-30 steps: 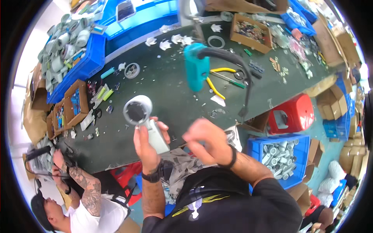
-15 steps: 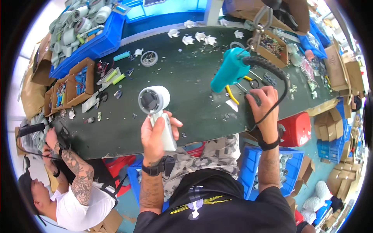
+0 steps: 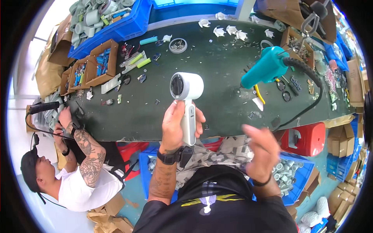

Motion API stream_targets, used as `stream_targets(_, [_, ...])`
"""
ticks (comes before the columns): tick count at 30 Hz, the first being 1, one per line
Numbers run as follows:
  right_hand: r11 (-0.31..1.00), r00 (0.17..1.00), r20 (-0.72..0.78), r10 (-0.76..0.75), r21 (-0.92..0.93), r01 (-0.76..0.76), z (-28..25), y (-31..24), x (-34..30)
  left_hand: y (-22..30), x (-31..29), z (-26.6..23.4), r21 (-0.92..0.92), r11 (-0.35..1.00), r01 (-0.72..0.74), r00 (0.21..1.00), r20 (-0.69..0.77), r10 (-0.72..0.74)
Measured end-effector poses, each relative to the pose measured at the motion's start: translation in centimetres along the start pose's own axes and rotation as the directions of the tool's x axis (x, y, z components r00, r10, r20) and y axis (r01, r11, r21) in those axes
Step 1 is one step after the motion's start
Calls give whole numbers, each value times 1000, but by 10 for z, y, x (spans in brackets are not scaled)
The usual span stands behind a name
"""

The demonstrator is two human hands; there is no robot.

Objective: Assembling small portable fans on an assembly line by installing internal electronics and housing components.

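Note:
My left hand (image 3: 173, 122) is wrapped round the handle of a white handheld fan (image 3: 191, 86), held upright over the front of the table with its round dark grille facing left. My right hand (image 3: 262, 153) is off the tabletop, above the table's front edge and close to my body. Motion smears its fingers, and I see nothing in them. A teal electric screwdriver (image 3: 266, 70) hangs tip-down from a metal hook, a black cable running off it. Beneath it lie yellow-handled pliers (image 3: 259, 94) and a scrap of white paper (image 3: 258, 103).
Back left stands a blue crate (image 3: 116, 33) of grey parts beside cardboard trays (image 3: 90, 80) of small components. White finned pieces (image 3: 231, 30) line the far edge; a round dish (image 3: 178, 46) holds screws. A co-worker (image 3: 83, 174) sits left. A red stool (image 3: 307, 139) stands right.
My right hand has left the tabletop near the screwdriver and come back toward my body. The fan has turned slightly in my left hand. The whole view has shifted.

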State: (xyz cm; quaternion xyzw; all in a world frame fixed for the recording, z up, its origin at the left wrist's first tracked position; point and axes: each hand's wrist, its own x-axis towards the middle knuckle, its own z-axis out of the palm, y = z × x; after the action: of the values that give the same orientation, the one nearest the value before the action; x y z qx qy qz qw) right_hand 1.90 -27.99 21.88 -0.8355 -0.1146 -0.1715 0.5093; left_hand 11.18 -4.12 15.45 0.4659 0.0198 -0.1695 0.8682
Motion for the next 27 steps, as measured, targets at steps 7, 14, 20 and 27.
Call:
stream_targets(7, [985, 976, 214, 36, -172, 2, 57, 20, 31, 6, -3, 0, 14, 997, 81, 997, 11, -81])
stream_targets(14, [983, 974, 225, -2, -176, 43, 62, 21, 35, 7, -6, -5, -30, 991, 129, 990, 61, -127])
stream_targets(20, [980, 984, 171, -53, -182, 84, 68, 25, 37, 6, -4, -5, -23, 992, 120, 990, 83, -118])
stream_targets(27, [998, 980, 199, -20, -48, 30, 77, 25, 46, 14, -7, -2, 92, 977, 191, 970, 136, -202])
